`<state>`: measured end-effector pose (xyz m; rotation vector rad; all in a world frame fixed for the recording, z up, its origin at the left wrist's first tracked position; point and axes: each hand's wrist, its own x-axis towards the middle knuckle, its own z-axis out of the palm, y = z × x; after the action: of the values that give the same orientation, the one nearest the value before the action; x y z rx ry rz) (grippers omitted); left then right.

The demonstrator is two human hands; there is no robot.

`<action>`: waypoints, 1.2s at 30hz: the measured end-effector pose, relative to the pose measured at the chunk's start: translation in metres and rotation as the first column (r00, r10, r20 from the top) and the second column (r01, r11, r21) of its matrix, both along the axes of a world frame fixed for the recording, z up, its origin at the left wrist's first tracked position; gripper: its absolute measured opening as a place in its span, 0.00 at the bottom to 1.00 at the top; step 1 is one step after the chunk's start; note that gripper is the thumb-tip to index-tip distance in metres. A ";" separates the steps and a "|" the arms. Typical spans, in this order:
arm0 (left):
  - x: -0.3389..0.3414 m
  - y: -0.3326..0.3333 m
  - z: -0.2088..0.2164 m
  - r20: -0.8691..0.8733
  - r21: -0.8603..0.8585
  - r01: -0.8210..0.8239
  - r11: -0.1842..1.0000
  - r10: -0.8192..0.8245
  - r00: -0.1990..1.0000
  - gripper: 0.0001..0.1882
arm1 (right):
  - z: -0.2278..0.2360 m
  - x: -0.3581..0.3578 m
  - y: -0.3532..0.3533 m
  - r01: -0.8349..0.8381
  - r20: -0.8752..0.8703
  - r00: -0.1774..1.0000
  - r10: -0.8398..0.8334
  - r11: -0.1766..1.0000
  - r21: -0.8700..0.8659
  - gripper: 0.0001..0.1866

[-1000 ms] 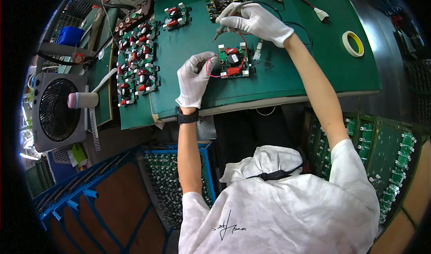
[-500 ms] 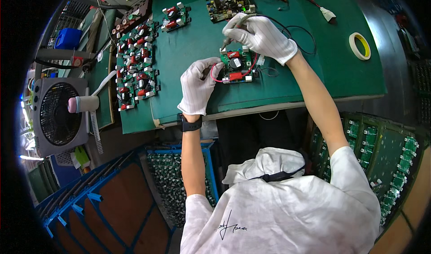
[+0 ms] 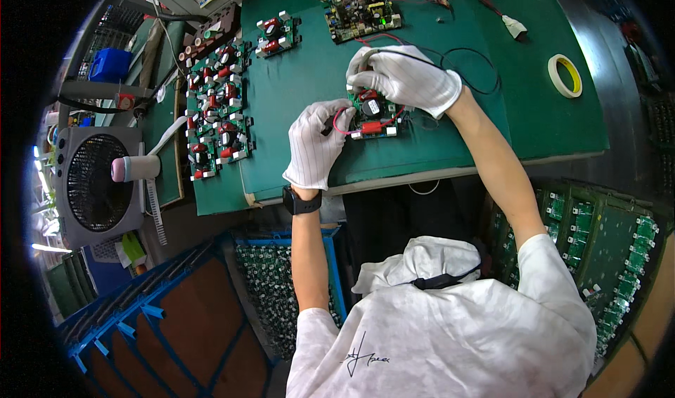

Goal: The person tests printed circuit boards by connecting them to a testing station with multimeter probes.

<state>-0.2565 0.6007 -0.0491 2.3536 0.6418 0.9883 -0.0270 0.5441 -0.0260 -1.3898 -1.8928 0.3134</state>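
A small green circuit board (image 3: 373, 108) with red and black parts lies on the green table mat between my gloved hands. My left hand (image 3: 316, 141) is at its left edge, fingers closed on a looped red wire (image 3: 336, 122) of the board. Over the far right corner of the board, my right hand (image 3: 408, 80) grips a pen-like tool (image 3: 365, 56) with a dark cord. The tool's tip is hidden behind the fingers. Another red wire runs along the board's right side, by my right hand.
Several similar boards (image 3: 223, 110) stand in rows on the left, one more (image 3: 275, 34) apart behind them. A larger wired board (image 3: 360, 11) lies at the back. A tape roll (image 3: 564, 75) and white connector (image 3: 515, 27) are to the right. A fan (image 3: 98, 180) stands left of the table.
My right hand has come nearer and lower over the board with the tool, now covering its tip. The left hand stays at the board's left edge. The whole view has shifted slightly.
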 end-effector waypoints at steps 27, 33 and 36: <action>-0.006 -0.017 0.010 -0.016 -0.085 0.007 0.996 -0.008 1.000 0.07 | 0.015 -0.012 -0.010 -0.038 -0.130 0.991 0.033 0.999 -0.038 0.10; -0.015 -0.001 0.012 -0.050 -0.057 -0.027 0.998 0.025 0.998 0.09 | 0.025 -0.016 0.003 -0.054 -0.176 0.982 0.064 0.997 0.059 0.10; -0.008 0.001 0.013 -0.028 -0.093 0.000 0.996 -0.002 1.000 0.12 | 0.019 -0.006 0.004 -0.027 -0.258 0.964 0.069 0.986 0.165 0.12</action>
<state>-0.2646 0.6022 -0.0365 2.2891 0.6825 0.9068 -0.0328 0.5482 -0.0068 -1.1370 -1.6944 0.3441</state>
